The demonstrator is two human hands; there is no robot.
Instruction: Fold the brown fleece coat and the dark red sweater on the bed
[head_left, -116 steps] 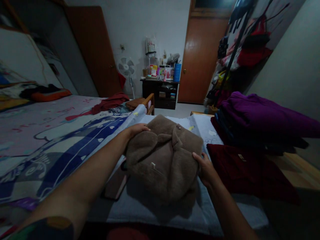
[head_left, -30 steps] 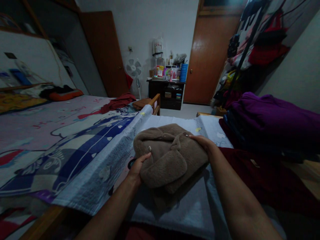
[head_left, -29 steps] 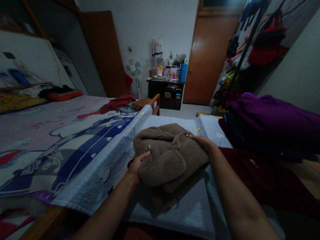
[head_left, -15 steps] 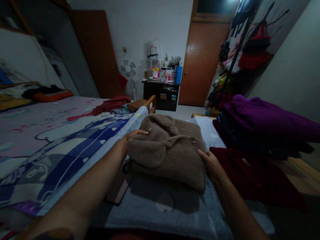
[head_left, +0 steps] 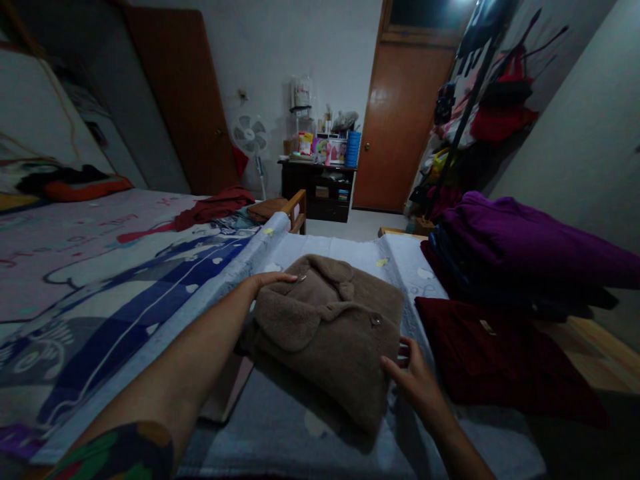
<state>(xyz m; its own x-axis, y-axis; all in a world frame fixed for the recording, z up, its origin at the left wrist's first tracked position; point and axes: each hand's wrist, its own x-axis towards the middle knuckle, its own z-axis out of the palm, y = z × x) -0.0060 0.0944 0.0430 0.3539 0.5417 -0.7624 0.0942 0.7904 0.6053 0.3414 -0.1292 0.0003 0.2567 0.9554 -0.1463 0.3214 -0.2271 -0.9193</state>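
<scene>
A folded brown fleecy garment (head_left: pixel 345 333) with a collar and a button lies turned at a slant on the pale blue bedding (head_left: pixel 280 427). My left hand (head_left: pixel 273 279) is at its upper left, thumb on the collar and the other fingers hidden behind the cloth, gripping that edge. At the right edge is my right hand (head_left: pixel 410 370), its fingers apart and the thumb tip beside the fabric. Partly under the garment's left side, a flat pinkish object (head_left: pixel 227 390) shows.
A folded dark red garment (head_left: pixel 500 353) lies to the right, below a stack topped by purple clothing (head_left: pixel 530 233). On the left is a bed with a patterned sheet (head_left: pixel 120 233). A wooden bed post (head_left: pixel 299 210) stands ahead.
The brown garment has come down onto the bedding and turned, its near right corner closer to me. My right hand has moved down and its fingers have spread.
</scene>
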